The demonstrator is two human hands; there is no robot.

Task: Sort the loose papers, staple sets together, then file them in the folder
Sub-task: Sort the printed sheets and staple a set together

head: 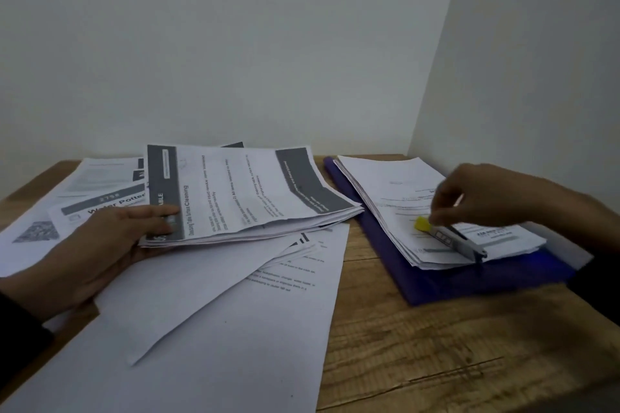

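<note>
The left hand grips a thick set of printed sheets by its near-left corner, thumb flat on top over the dark header band and the other fingers hidden underneath, lifting that edge off the loose papers spread over the wooden table. To the right, a blue folder lies open with another paper stack on it. The right hand hovers there, its fingertips pinched on the yellow end of a small stapler resting on that stack.
</note>
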